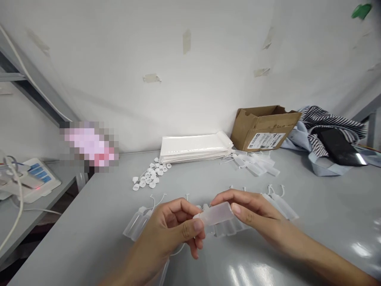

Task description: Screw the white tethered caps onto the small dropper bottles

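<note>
Our left fingers (182, 205) pinch the neck end of a small translucent bottle (217, 213), tilted on its side above the bench (101, 226), while our right fingers (238, 195) grip its base end. Just beyond it lie more clear bottles (228, 227) in groups. Farther off we see loose white caps (152, 179), another bottle pile (256, 168), a stack of white envelopes (193, 145) and an open cardboard box (245, 129) near the wall (208, 91).
</note>
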### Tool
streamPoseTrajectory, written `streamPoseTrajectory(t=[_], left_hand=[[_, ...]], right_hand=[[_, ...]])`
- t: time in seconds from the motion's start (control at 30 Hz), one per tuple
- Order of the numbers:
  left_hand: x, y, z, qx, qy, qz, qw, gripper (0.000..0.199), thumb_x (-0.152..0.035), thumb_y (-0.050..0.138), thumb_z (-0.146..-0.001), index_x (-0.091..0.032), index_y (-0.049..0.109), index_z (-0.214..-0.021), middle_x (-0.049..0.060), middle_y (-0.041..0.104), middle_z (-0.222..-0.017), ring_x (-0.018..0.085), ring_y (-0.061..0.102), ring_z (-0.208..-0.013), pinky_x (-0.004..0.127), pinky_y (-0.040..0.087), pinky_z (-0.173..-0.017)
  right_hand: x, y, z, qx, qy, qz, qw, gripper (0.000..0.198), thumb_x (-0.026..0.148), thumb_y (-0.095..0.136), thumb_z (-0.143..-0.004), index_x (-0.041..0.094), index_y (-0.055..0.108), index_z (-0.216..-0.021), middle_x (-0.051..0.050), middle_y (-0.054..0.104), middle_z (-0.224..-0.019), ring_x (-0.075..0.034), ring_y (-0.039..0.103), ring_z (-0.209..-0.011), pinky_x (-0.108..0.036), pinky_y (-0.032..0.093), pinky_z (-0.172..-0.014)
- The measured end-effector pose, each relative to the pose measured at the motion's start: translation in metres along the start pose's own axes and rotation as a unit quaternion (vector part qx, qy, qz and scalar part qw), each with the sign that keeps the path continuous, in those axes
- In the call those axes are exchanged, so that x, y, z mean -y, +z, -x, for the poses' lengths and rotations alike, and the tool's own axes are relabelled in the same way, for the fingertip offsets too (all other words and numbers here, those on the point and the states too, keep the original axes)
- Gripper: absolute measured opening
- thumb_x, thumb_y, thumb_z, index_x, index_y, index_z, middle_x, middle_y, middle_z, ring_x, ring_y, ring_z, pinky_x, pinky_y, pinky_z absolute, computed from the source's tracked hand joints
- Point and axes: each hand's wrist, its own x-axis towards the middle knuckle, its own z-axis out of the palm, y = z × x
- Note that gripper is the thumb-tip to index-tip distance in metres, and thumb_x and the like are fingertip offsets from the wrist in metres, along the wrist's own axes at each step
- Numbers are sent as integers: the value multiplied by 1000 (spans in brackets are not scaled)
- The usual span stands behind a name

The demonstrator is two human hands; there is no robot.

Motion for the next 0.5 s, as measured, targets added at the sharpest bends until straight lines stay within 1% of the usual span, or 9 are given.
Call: streamPoseTrajectory(t=[0.13,0.17,0.23,0.3,0.33,0.4,0.5], left_hand=[[2,-1,0,-9,6,11,1000,20,-31,74,-75,-13,66,-72,1,63,-60,10,56,-54,19,47,-49],[2,-1,0,-13,5,16,1000,19,-31,74,-75,-14,66,-72,1,63,-60,9,56,-54,19,47,-49],[4,0,1,-21,-1,28,999,19,-30,74,-76,-14,65,-72,0,63,-60,9,56,-54,18,47,-49],[5,0,1,-28,-9,40,999,19,-31,73,-76,-15,65,-71,0,63,-60,8,56,-53,17,46,-49],[6,0,1,-29,-12,46,998,19,-31,73,-77,-15,64,-71,0,63,-59,8,55,-53,17,46,-48],[9,0,1,-31,-12,56,998,21,-32,73,-76,-14,63,-69,-1,61,-58,8,55,-51,17,45,-47],[10,1,0,-34,-19,67,997,23,-33,73,-76,-14,62,-68,-1,60,-57,8,54,-50,17,45,-45]], right_hand=[[-3,5,1,3,-23,-27,999,25,34,44,-98,25,64,-109,0,69,-79,-13,63,-79,-24,47,-75],[-3,7,2,-8,-32,-32,999,23,32,45,-98,26,65,-108,0,69,-76,-12,64,-77,-24,48,-74],[-4,10,2,-51,-46,-30,997,19,28,51,-95,25,69,-101,1,69,-75,-11,65,-72,-22,50,-70],[-5,11,1,-98,-48,-23,994,15,27,57,-91,25,72,-94,1,68,-70,-10,64,-65,-20,51,-64],[-5,12,1,-111,-45,-20,993,15,27,59,-90,24,73,-92,1,68,-67,-10,63,-62,-19,51,-61],[-4,13,0,-120,-38,-15,992,17,29,59,-90,23,74,-91,0,67,-62,-10,62,-59,-20,52,-58],[-4,13,0,-119,-57,4,991,15,28,61,-88,24,74,-95,-1,68,-65,-10,61,-56,-21,52,-54]])
